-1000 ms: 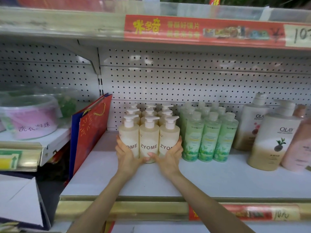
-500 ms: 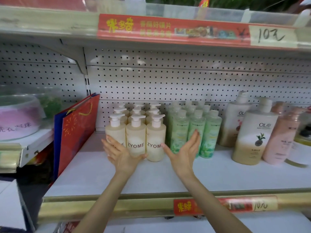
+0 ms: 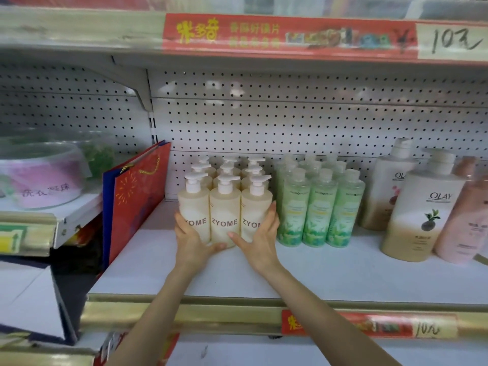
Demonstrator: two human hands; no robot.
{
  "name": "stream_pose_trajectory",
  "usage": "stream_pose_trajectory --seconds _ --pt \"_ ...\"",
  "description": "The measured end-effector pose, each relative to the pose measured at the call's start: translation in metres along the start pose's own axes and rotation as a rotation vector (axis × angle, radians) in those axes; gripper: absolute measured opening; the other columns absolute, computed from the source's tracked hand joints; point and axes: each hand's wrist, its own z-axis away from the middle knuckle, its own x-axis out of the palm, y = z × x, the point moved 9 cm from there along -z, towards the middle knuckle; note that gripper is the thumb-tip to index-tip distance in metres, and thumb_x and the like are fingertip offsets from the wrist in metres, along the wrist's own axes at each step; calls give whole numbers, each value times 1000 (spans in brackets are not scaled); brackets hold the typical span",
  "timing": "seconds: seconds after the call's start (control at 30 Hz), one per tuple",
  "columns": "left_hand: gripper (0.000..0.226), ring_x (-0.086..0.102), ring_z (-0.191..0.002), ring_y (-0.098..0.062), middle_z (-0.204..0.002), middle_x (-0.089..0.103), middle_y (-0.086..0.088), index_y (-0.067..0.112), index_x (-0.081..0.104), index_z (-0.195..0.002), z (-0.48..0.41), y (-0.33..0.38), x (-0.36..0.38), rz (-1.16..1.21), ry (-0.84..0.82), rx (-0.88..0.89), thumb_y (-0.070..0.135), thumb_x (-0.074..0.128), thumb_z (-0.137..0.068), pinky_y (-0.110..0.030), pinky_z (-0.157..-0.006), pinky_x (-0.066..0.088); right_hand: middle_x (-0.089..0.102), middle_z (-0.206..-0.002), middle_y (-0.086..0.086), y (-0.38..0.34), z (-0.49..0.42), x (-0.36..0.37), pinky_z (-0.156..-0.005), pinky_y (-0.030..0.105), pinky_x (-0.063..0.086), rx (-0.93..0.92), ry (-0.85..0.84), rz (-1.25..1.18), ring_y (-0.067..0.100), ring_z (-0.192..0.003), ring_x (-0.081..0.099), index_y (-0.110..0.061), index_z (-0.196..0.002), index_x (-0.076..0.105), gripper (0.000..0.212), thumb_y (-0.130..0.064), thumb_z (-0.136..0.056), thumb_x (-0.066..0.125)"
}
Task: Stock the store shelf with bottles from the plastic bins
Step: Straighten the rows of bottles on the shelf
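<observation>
Several cream pump bottles marked ZYOME [image 3: 225,212] stand in three rows on the white shelf [image 3: 330,273]. My left hand [image 3: 191,240] presses flat against the left front bottle, fingers straight. My right hand [image 3: 260,240] presses flat against the right front bottle, its thumb across the bottle's base. Both hands squeeze the front row from the two sides. Right beside them stand several green bottles [image 3: 318,207].
A red and blue gift bag [image 3: 134,199] leans at the shelf's left end. Large Olay bottles [image 3: 422,207] and a pink bottle [image 3: 467,220] stand at the right. A clear tub [image 3: 45,175] sits on the neighbouring shelf at left. A gold price rail [image 3: 211,315] edges the shelf front.
My right hand, which was lifted open in front of the green bottles, has moved left onto the right ZYOME bottle. My left hand stays on the left bottle.
</observation>
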Motion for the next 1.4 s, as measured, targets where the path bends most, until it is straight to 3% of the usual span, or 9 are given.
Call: stream_pose_trajectory --seconds 0.3,0.7,0.8,0.9,1.03,1.13,1.23,1.3,1.4 --pt "136 27 -127 -34 -138 23 -20 2 0 -143 -7 -2 0 0 16 -4 22 93 -46 -44 -105 32 12 -145 20 8 -17 7 -109 27 13 93 47 15 28 -133 14 -3 -146 -14 139 -40 -57 87" --pt "134 26 -126 -35 -137 22 -23 -1 1 -142 -9 1 -1 -44 7 -34 24 93 -47 -46 -107 30 15 -144 20 8 -20 7 -109 27 13 101 103 41 29 -131 18 -2 -146 -12 136 -43 -59 85" --pt "141 19 -132 -37 -143 14 -24 -2 -5 -143 -5 5 0 -56 1 -2 31 92 -47 -44 -111 24 10 -146 17 6 -13 5 -110 26 10 66 73 38 26 -134 13 -5 -146 -14 134 -44 -62 83" --pt "144 0 -142 -36 -151 -5 -27 -4 -15 -143 6 21 2 -128 50 87 43 87 -52 -41 -115 7 4 -150 13 4 0 -5 -113 30 9 -3 81 -22 18 -139 5 -10 -147 -12 130 -46 -64 81" --pt "124 -7 -142 -27 -152 -2 -27 -6 -9 -144 32 67 6 -217 200 372 74 49 -70 -35 -116 0 6 -148 -1 1 18 -42 -111 18 8 -115 143 -89 0 -133 5 -17 -148 1 109 -45 -73 74" --pt "103 -13 -141 -8 -155 -8 -8 9 -12 -147 51 110 30 -116 73 539 60 50 -82 -17 -113 -7 12 -142 -3 9 17 -89 -107 9 9 -143 283 -47 -3 -129 12 -15 -145 10 98 -41 -75 73" --pt "90 -6 -142 -4 -157 -6 -1 11 -8 -148 64 144 65 -24 -137 606 39 55 -90 -2 -105 -6 16 -147 8 31 6 -137 -111 25 14 -52 410 -20 12 -135 16 -7 -145 12 99 -39 -75 74" --pt "85 0 -143 -7 -157 -2 -2 10 -6 -148 64 154 88 27 -219 559 33 54 -92 0 -103 -3 16 -148 14 49 -1 -162 -110 26 13 33 446 -8 20 -137 15 -3 -146 11 102 -36 -75 76" --pt "83 7 -143 -14 -156 6 -7 6 -1 -148 56 164 112 63 -253 475 22 57 -92 -8 -105 4 12 -151 18 76 -13 -180 -111 27 12 163 353 -17 23 -141 9 2 -146 4 106 -34 -75 75"
